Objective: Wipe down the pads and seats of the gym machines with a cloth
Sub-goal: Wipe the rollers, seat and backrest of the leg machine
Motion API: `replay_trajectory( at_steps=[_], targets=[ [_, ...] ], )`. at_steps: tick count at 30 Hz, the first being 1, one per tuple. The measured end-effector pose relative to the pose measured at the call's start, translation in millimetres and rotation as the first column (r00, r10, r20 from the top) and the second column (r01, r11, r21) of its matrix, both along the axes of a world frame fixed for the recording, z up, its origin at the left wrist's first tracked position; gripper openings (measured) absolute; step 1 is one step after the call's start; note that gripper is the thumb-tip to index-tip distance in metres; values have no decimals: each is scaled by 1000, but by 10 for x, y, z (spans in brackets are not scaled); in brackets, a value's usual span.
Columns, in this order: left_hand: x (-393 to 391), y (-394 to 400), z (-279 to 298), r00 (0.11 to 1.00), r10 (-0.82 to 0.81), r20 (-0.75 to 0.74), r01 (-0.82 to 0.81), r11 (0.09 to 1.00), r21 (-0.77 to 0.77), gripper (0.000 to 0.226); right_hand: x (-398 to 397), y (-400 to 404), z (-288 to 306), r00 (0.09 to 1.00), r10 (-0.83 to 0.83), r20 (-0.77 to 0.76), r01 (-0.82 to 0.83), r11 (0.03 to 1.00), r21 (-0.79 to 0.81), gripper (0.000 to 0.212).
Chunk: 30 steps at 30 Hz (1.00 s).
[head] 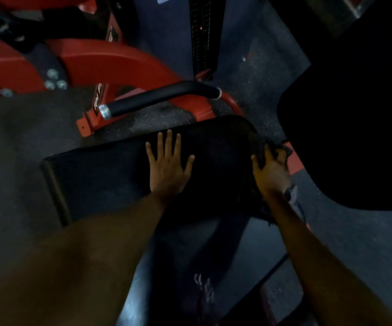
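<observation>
A black padded seat [101, 175] of a red gym machine lies in the middle of the head view. My left hand [168, 165] rests flat on its top, fingers spread and straight. At the seat's right edge my right hand [271, 170] grips a dark cloth [282, 147], bunched against the side of the pad. Part of the cloth hangs down below my wrist and is hard to make out in the dim light.
A black foam-covered handle [162, 97] on a red frame [110, 64] crosses just behind the seat. A weight stack [203, 36] stands at the back. A large black pad [354, 128] fills the right side. Speckled rubber floor [14, 149] lies to the left.
</observation>
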<state>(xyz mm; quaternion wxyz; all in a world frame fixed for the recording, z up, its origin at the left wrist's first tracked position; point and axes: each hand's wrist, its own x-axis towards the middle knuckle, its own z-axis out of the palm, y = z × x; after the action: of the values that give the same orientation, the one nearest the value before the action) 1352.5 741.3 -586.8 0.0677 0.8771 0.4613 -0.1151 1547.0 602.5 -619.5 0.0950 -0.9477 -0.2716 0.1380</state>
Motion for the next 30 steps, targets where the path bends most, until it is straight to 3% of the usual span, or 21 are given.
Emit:
replay_trajectory(
  at_steps=[2, 4, 8, 12, 14, 16, 18, 20, 25, 28, 30],
  targets=[
    [-7, -5, -7, 1000, -1, 6, 1, 1000, -1, 68, 28, 187, 5, 991, -136, -18, 135, 989, -54, 56],
    [3, -6, -13, 1000, 3, 30, -3, 1000, 5, 68, -156, 304, 90, 995, -101, -18, 100, 994, -37, 56],
    [6, -10, -9, 999, -6, 37, 6, 1000, 6, 67, -875, 15, 227, 979, 195, -61, -188, 977, 98, 49],
    [-20, -16, -33, 998, -5, 68, 4, 1000, 15, 68, -834, -460, 180, 814, 577, 71, -578, 790, 203, 50],
    [-25, -20, -40, 998, -10, 57, 8, 1000, 30, 68, -562, -530, 100, 875, 475, 94, -484, 856, 180, 49],
    [-19, -14, -40, 999, -17, 39, 15, 999, 37, 68, -434, -390, 78, 986, 163, 18, -164, 979, 117, 49],
    [-5, -10, -38, 999, -24, 33, 23, 999, 37, 68, -577, -155, 101, 999, -27, -27, 27, 1000, 14, 54],
    [-2, -16, -41, 998, -27, 50, 25, 999, 39, 67, -914, 11, 213, 1000, 2, -31, -1, 999, 34, 55],
    [-33, -21, -50, 982, -29, 188, 22, 999, 35, 61, -1708, -264, 380, 963, 264, -52, -245, 941, 232, 52],
    [-18, -106, -35, 936, -140, 324, 129, 990, 54, 60, -1468, -685, 300, 847, 525, 83, -526, 806, 274, 49],
    [-33, -140, -31, 910, -213, 356, 199, 977, 76, 63, -1202, -880, 217, 875, 478, 84, -483, 845, 229, 48]
  ],
)
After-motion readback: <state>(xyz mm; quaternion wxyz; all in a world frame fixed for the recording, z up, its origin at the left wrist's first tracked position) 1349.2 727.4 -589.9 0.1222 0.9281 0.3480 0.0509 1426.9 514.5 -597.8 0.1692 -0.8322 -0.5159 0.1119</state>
